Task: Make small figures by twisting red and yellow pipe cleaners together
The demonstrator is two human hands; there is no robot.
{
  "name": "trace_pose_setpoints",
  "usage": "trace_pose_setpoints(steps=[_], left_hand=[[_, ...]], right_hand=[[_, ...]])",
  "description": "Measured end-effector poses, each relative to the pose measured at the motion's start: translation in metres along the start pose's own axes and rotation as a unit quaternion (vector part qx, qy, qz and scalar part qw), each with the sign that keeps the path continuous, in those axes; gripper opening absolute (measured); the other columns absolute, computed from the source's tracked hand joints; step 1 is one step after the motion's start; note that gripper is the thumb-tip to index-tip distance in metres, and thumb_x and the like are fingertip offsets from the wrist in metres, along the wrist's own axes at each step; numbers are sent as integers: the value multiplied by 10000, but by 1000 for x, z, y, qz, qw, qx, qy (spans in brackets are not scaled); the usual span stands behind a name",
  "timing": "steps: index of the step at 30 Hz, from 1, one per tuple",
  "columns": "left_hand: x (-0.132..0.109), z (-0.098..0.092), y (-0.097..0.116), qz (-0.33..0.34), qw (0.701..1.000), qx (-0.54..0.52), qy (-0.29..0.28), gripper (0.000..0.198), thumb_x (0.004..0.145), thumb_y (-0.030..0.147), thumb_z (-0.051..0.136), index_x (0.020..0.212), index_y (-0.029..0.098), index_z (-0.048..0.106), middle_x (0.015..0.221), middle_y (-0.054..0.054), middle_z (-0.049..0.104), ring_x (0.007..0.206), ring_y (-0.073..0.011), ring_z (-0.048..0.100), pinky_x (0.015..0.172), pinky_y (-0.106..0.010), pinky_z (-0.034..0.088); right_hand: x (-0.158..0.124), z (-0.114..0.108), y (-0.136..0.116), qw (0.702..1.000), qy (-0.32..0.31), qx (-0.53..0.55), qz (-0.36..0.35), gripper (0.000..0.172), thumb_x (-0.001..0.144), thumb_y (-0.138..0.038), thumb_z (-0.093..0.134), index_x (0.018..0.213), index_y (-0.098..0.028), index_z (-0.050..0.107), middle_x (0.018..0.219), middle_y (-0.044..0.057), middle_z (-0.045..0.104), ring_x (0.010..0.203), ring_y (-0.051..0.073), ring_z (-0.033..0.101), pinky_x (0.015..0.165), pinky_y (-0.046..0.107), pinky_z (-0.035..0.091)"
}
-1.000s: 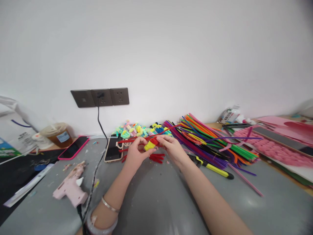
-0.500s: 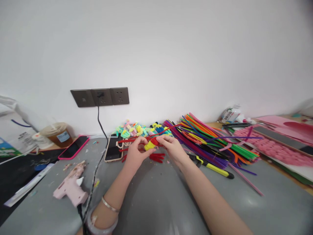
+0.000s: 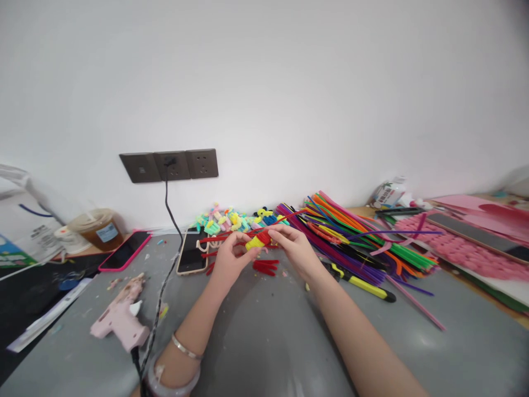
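Between my two hands is a small red and yellow pipe-cleaner piece (image 3: 258, 241), wound into a short, thick coil. My left hand (image 3: 231, 255) pinches its yellow end with thumb and fingers. At the red end, the fingertips of my right hand (image 3: 288, 241) close on the coil. Just below the piece, several short red pipe cleaners (image 3: 265, 268) lie on the grey table. Longer red stems (image 3: 221, 237) stretch behind my left hand, beside a cream curled pipe cleaner (image 3: 202, 245).
Behind my hands sits a pile of pastel pipe-cleaner pieces (image 3: 231, 219). To the right lie a bundle of colourful pipe cleaners (image 3: 351, 237) and a yellow utility knife (image 3: 367, 287). On the left are a pink glue gun (image 3: 119, 320) with its cord, phones (image 3: 125, 251) and a drink cup (image 3: 99, 229).
My right hand has shifted slightly right and up along the red end, and more of the red coil shows. The left hand keeps its pinch almost unmoved.
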State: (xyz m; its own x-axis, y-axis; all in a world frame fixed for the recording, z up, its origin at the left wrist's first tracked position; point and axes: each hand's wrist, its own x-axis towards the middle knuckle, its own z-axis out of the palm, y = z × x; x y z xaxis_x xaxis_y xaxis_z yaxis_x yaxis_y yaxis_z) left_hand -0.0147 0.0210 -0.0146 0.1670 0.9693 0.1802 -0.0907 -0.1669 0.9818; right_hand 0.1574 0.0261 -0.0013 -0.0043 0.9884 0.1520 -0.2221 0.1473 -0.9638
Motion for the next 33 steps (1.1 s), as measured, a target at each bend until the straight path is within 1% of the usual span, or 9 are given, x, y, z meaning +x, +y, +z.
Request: trace_pose_setpoints(steps=[5, 9, 15, 19, 26, 33], left_hand=[[0, 2, 7, -13, 999, -42, -4, 376, 667, 415, 786, 877, 166, 597, 932, -53, 677, 712, -179, 693, 676, -314, 581], [0, 2, 8, -17, 999, -47, 7, 381, 644, 405, 806, 863, 160, 613, 957, -57, 689, 727, -184, 704, 701, -330, 593], [1, 0, 6, -3, 999, -41, 22, 372, 627, 397, 815, 848, 166, 624, 929, -48, 700, 733, -192, 699, 692, -347, 597], [1, -1, 5, 6, 999, -38, 12, 330, 651, 378, 803, 855, 175, 643, 901, -40, 701, 732, -190, 694, 701, -356, 593], [0, 0, 6, 13, 999, -33, 19, 320, 651, 373, 802, 845, 172, 646, 922, -48, 694, 734, -192, 691, 695, -349, 586], [0, 1, 6, -4, 998, -54, 22, 350, 635, 388, 816, 832, 169, 626, 905, -45, 705, 746, -198, 705, 703, -349, 590]], right_hand=[[2, -5, 3, 1000, 10, 10, -7, 324, 655, -472, 803, 783, -188, 716, 776, 29, 706, 696, 163, 605, 673, 299, 474], [2, -6, 3, 1000, 17, 12, -17, 319, 653, -472, 808, 766, -189, 714, 715, 9, 684, 647, 143, 586, 652, 288, 462], [2, -7, 2, 1000, -5, 10, -14, 296, 644, -421, 821, 839, -207, 761, 865, 50, 747, 798, 200, 660, 792, 342, 496], [2, -9, 3, 1000, -6, 16, -7, 273, 654, -403, 816, 839, -207, 769, 855, 56, 752, 789, 202, 659, 783, 344, 505], [3, -9, 5, 1000, -15, 25, 2, 261, 660, -408, 812, 825, -211, 763, 806, 42, 740, 727, 183, 637, 710, 319, 497], [2, -8, 2, 999, -16, 32, -4, 255, 654, -412, 819, 803, -212, 766, 805, 33, 730, 742, 171, 619, 757, 319, 482]])
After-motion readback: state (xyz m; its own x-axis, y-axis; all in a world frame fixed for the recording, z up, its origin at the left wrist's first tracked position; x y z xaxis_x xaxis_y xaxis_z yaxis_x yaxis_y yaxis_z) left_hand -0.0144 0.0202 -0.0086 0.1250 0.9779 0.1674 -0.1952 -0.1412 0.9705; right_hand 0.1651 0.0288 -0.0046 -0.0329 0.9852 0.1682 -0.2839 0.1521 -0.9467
